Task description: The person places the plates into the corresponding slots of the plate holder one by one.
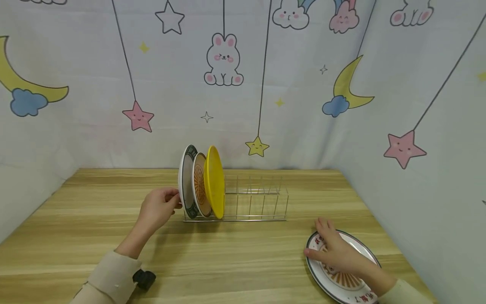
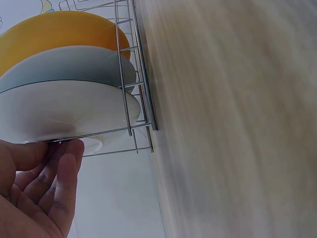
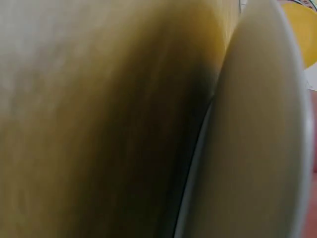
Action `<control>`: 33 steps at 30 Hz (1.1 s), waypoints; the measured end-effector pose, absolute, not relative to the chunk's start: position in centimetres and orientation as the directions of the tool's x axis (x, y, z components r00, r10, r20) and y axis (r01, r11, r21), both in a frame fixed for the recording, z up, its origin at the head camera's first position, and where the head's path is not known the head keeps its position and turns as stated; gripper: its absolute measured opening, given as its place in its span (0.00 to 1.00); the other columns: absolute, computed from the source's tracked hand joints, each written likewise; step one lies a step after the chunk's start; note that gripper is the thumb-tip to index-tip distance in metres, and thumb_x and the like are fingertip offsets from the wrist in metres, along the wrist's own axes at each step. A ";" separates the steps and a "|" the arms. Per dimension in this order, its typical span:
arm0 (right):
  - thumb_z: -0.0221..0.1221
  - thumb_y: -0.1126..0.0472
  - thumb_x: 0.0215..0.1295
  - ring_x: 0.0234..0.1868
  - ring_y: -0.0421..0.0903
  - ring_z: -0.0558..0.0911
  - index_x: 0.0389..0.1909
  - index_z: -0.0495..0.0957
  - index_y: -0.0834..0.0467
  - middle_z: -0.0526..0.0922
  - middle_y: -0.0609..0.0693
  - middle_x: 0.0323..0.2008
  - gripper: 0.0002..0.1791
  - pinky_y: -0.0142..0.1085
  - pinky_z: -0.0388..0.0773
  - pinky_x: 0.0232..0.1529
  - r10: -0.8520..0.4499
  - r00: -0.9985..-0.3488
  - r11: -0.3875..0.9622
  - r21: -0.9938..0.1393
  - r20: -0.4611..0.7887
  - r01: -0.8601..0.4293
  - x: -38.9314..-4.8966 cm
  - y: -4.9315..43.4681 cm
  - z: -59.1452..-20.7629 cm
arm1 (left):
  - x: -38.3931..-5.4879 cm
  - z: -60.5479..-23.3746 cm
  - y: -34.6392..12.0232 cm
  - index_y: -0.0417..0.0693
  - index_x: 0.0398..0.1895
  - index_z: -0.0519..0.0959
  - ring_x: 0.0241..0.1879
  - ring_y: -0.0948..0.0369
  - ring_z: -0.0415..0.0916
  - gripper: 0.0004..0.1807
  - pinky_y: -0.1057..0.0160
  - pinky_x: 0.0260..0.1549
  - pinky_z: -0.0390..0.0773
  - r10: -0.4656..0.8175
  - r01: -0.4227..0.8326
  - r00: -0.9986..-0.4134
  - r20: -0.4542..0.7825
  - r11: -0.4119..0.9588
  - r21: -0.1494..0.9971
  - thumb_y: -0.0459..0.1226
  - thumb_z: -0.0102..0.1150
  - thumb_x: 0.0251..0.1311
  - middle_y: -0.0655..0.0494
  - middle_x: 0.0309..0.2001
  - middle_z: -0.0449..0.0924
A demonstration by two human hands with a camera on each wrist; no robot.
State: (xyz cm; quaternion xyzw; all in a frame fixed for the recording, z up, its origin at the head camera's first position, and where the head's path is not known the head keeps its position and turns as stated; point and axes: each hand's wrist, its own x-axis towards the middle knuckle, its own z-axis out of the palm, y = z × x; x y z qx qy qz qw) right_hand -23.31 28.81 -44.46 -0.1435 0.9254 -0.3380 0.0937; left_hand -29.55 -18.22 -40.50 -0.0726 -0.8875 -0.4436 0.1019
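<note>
A wire dish rack holds three upright plates at its left end: a white plate with a dark green patterned rim, a plate with an orange ray pattern and a yellow plate. My left hand is at the rack's left end, where thumb and fingertips pinch the end wire beside the outermost plate. At the right, my right hand lies spread across a white plate with red lettering and orange rays, fingers straight and near its rim. A blurred pale rim fills much of the right wrist view.
A wood-grain table carries the rack and the right-hand plate. White curtains with cartoon prints stand behind and at both sides. A black strap piece sits by the left sleeve. The rack's right-hand slots show bare wires.
</note>
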 end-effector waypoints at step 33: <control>0.65 0.51 0.59 0.73 0.70 0.42 0.74 0.49 0.71 0.43 0.71 0.74 0.51 0.67 0.40 0.67 -0.409 -0.912 0.784 -0.514 -0.005 -0.349 -21.0 27.5 -44.8 | -29.6 -40.4 -18.2 0.30 0.51 0.80 0.39 0.50 0.84 0.14 0.61 0.31 0.84 0.031 0.205 -0.972 0.231 0.588 0.783 0.33 0.51 0.72 0.41 0.41 0.85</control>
